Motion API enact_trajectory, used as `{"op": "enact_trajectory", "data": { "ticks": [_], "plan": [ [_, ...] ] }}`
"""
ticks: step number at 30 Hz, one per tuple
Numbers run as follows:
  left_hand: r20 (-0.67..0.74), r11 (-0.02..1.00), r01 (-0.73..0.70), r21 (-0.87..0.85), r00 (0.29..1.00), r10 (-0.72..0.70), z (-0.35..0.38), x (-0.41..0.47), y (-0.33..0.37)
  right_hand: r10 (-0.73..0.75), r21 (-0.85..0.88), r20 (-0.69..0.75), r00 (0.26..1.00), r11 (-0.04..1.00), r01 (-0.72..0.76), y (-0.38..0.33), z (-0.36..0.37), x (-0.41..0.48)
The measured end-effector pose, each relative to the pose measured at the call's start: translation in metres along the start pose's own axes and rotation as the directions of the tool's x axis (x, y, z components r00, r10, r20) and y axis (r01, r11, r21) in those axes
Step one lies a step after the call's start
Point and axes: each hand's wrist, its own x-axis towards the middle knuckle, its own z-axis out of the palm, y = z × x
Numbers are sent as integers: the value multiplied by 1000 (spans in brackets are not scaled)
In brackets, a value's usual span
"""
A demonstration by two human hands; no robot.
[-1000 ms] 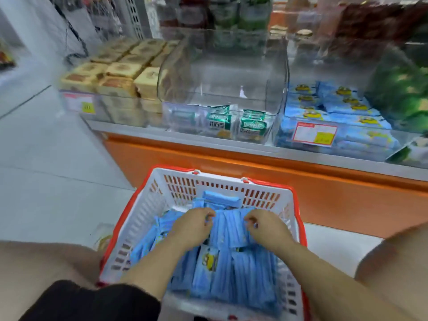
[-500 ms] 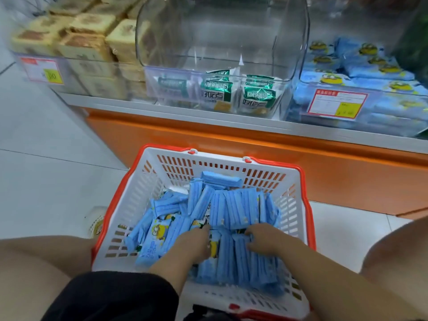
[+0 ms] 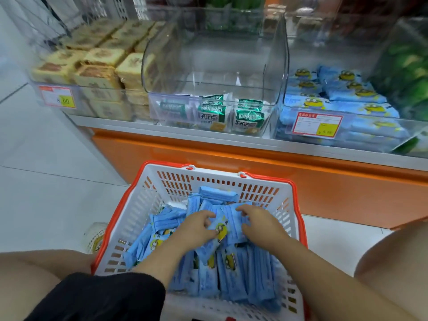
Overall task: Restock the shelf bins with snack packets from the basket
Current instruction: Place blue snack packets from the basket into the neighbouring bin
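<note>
A white basket with a red rim [image 3: 222,181] stands on the floor in front of me, full of blue snack packets [image 3: 250,274] with a yellow cartoon figure. Both hands are inside it. My left hand [image 3: 196,228] has its fingers curled around one blue packet [image 3: 221,229] in the middle of the pile. My right hand [image 3: 259,224] lies beside it with fingers curled over upright packets. On the shelf, the clear bin at the right [image 3: 342,126] holds the same blue packets behind a red price tag [image 3: 316,124].
A tall clear bin [image 3: 215,66] in the middle holds a few green packets [image 3: 249,118] at its front. A bin of beige boxed cakes [image 3: 97,75] is at the left. Below the shelf runs an orange base [image 3: 324,188]. My knees flank the basket. A small packet [image 3: 96,236] lies on the floor left.
Both hands have moved from the near part of the pile toward the basket's middle. The left hand now grips a packet showing its yellow figure. The camera has tilted up slightly.
</note>
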Motion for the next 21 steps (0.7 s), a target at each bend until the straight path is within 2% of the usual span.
{"op": "enact_trajectory", "data": {
  "ticks": [2,4,7,12,16,18,21],
  "plan": [
    [-58,993,-67,-95,996,61,-22,-5,17,-170,-18,-91,981,985,169,-15,-20,-3],
    [-111,975,-151,-163,985,134,-42,-13,36,-376,-227,-134,917,912,341,-30,-39,-8],
    [-171,942,-263,-210,958,230,-70,-28,67,-547,-449,-210,811,791,417,-46,-65,-18],
    [-194,904,-398,-157,910,367,-100,-51,121,-643,-521,-339,687,736,432,-62,-115,-43],
    [-265,828,-512,-229,851,453,-120,-68,173,-679,-562,-415,605,715,416,-64,-168,-60],
    [-337,779,-584,-228,798,500,-124,-69,202,-681,-585,-454,575,714,384,-60,-198,-66],
    [-498,744,-665,-71,670,551,-125,-63,238,-642,-598,-516,567,744,298,-47,-238,-71]
  ]
}}
